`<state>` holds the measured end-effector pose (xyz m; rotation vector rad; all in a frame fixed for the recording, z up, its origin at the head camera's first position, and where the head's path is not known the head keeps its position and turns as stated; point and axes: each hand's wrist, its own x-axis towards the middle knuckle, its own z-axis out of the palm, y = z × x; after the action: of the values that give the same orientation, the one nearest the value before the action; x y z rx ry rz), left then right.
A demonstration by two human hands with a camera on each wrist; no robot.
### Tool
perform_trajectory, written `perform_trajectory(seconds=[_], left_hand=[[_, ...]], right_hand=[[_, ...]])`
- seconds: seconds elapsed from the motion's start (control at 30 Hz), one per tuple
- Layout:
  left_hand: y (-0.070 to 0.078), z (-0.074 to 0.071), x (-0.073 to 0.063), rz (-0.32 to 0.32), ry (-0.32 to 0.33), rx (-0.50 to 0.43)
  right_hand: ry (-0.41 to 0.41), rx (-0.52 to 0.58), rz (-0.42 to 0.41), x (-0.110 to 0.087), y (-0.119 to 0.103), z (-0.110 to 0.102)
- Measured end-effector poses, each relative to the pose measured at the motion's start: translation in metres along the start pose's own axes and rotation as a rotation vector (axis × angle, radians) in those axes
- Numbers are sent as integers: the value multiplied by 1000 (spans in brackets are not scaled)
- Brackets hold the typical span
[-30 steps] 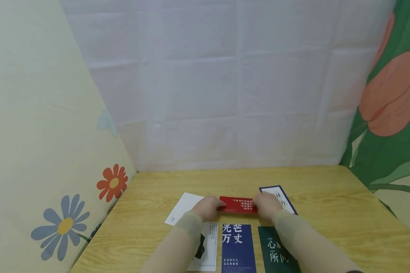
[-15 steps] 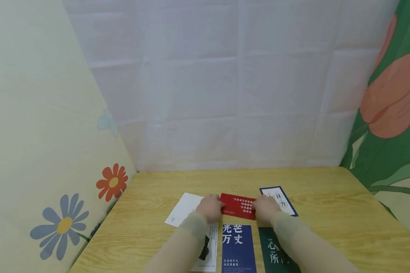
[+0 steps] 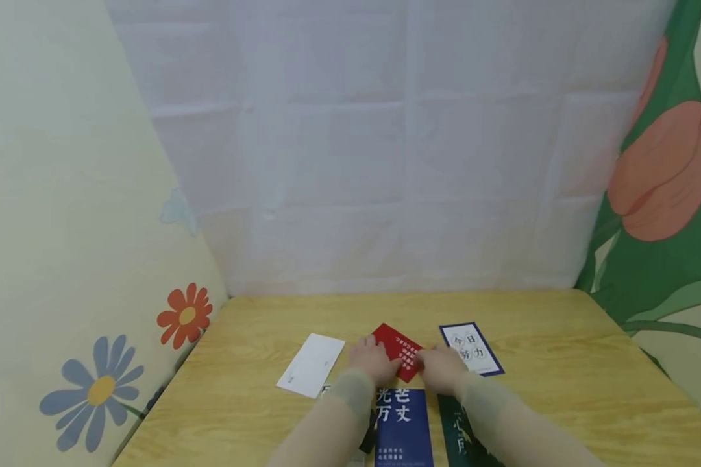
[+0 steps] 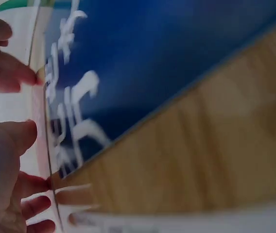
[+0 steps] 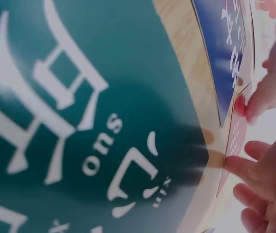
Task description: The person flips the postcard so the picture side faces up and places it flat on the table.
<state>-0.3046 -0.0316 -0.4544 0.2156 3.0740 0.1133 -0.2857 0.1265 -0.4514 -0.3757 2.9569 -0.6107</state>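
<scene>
A red card (image 3: 403, 353) printed with white characters lies turned at a slant near the middle of the wooden table, between the two hands. The left hand (image 3: 372, 360) holds its left side, thumb at the lower edge and fingers toward the far corner. At the opposite end, the right hand (image 3: 441, 368) grips the edge with its fingertips. In the right wrist view the card (image 5: 235, 128) shows as a narrow band, with fingertips from both sides at it. Just in front lies a blue card (image 3: 402, 431) with large white characters.
A white card (image 3: 311, 364) lies to the left, a blue-bordered white card (image 3: 486, 357) to the right. The right forearm partly covers a dark green card (image 3: 454, 441). The left forearm hides most of another white card. A white cloth (image 3: 385, 162) hangs behind the table (image 3: 257, 324).
The red card has turned from nearly level to a steep slant, its right end swinging toward the body. Both hands have moved closer together with it; the right hand uncovers more of the blue-bordered card.
</scene>
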Motion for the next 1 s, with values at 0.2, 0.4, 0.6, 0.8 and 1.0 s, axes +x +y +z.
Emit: perform_trajectory(seconds=[0.2,0.4,0.6,0.8,1.0], left_hand=[[1,7,4,-9,11,-32],[-1,3,5,45,2,-54],[-4,-5,1,126,-39,-45],[-8,-7,1,276,11,-7],[-4,-7,-3,251,80,-22]], right_hand=[[1,47,-28,-4,0,3],[-33,131,-69,-5,1,1],[16,71,-47,-2,3,-5],[36,3,1,7,10,-7],[15,-28,38,7,17,-8]])
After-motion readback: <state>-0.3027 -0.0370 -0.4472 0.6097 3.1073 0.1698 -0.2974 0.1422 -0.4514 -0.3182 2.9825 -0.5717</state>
